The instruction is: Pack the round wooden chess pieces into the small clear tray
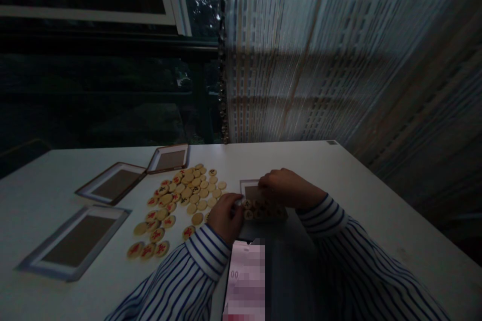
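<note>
A small open box (pixel 248 183) stands on the white table with Chinese chess pieces (pixel 248 214) lined up in rows inside it. My left hand (pixel 227 216) is at the box's left side, its fingers curled against the edge; whether a piece is in them is hidden. Over the right part of the box, my right hand (pixel 288 188) bends down with its fingers drawn together, and what they hold is too dark to make out. To the left of my left hand lies a loose spread of round wooden Chinese chess pieces (pixel 186 192), some with red or black characters facing up.
Three shallow frame-like trays (pixel 126 213) with brown centres lie on the left of the table (pixel 361 256). A lit phone-like screen (pixel 244 281), partly pixelated, is at the near edge. Behind the table hang a string curtain (pixel 293 60) and a dark window (pixel 94 85).
</note>
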`<state>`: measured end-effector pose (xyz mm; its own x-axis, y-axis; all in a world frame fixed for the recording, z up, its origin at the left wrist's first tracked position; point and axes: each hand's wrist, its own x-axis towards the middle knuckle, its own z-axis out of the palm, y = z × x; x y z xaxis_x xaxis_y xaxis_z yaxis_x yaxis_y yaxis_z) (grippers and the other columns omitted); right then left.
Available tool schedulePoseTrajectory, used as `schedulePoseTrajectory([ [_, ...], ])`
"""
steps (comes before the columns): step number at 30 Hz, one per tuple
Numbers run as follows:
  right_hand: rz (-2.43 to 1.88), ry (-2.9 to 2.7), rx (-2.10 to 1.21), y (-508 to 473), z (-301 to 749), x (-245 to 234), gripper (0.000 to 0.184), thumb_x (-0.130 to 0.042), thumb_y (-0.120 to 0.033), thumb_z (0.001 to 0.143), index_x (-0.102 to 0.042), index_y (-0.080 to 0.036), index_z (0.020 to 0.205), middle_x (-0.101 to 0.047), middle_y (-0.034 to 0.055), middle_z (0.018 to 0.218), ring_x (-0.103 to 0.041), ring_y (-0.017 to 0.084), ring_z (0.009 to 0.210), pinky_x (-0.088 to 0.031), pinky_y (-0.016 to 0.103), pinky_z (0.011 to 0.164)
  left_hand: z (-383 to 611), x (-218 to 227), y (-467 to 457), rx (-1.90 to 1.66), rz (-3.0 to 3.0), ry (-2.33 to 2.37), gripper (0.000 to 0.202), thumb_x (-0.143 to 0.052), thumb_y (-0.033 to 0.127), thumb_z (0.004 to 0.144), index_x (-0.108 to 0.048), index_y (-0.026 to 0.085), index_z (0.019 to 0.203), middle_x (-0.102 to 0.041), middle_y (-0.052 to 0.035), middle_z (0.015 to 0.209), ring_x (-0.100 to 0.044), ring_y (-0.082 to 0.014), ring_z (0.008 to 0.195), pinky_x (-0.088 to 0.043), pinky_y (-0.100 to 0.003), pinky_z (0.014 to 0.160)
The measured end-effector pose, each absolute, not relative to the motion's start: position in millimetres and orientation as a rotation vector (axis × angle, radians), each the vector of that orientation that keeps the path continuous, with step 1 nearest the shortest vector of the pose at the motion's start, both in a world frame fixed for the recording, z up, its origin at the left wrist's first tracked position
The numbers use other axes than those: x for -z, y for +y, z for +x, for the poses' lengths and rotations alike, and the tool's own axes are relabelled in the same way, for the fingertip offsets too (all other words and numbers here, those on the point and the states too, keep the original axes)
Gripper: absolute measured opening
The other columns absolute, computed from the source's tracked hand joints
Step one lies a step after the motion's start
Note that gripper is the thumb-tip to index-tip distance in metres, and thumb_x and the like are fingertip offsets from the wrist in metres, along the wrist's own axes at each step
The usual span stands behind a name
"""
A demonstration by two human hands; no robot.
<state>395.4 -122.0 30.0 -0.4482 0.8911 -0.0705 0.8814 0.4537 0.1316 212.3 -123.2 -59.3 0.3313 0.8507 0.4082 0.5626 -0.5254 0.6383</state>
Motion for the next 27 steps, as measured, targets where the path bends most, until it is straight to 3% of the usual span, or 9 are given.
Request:
schedulePoseTrajectory([
  [11, 1.629, 2.569, -0.212, -126, 399, -38, 0.028, -0.034, -0.026, 0.083, -0.060, -0.017, 0.082, -0.064, 0.0077, 0.084, -0.058, 0.019, 0.077, -0.038, 0.030, 0.066, 201, 43, -122, -1.162, 2.123, 1.328, 0.023, -0.046, 0.022, 0.073, -0.058, 0.014, 0.091, -0.060, -0.0084, 0.090, -0.057, -0.0136, 0.069, -0.049, -0.026, 0.060],
  [27, 1.648, 2.630, -0.217, -133, 395, -47, 0.026, -0.033, -0.025, 0.084, -0.059, -0.018, 0.086, -0.063, 0.0071, 0.085, -0.056, 0.020, 0.080, -0.036, 0.031, 0.068, 180, 28, -123, -1.089, 2.104, 1.344, 0.028, -0.049, 0.031, 0.074, -0.058, 0.015, 0.096, -0.064, -0.0077, 0.085, -0.060, -0.0142, 0.066, -0.050, -0.028, 0.059],
])
